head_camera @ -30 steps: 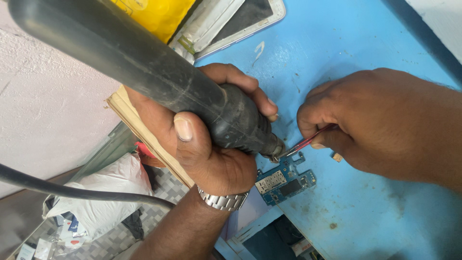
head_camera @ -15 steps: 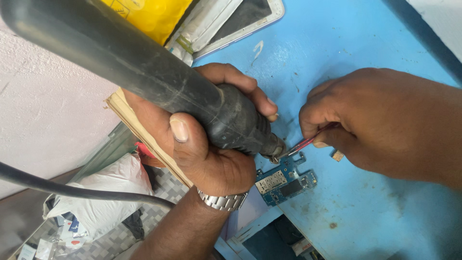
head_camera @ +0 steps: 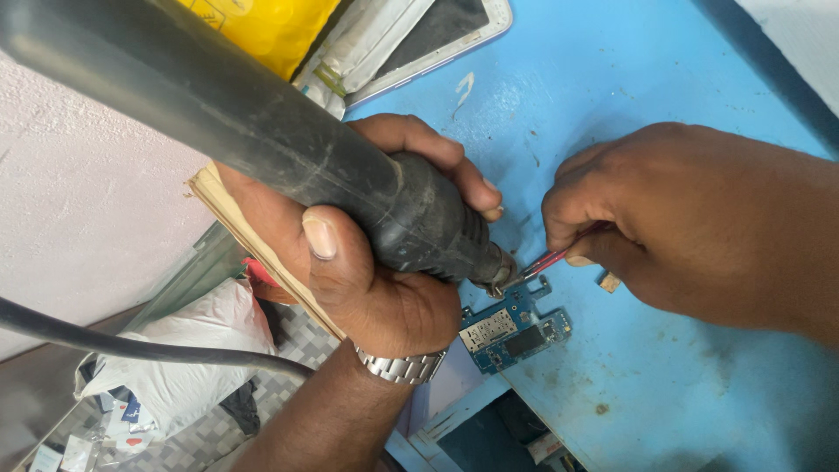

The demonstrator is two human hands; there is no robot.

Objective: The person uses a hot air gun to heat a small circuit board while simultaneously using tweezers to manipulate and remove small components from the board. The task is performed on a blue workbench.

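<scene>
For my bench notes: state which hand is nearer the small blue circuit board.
Left. The left hand grips the black heat tool right beside the circuit board, almost touching it; the right hand holds red tweezers farther up and right.

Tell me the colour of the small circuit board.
Blue circuit board, lying on the blue table; head view.

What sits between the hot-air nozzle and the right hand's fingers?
Head view: only the red-handled tweezers, running from the right hand to the nozzle, just above the circuit board.

Blue bench (head_camera: 664,96), surface scuffed. Directly on it: small blue circuit board (head_camera: 516,328), tiny tan block (head_camera: 609,281), white-framed tablet (head_camera: 419,35).
</scene>
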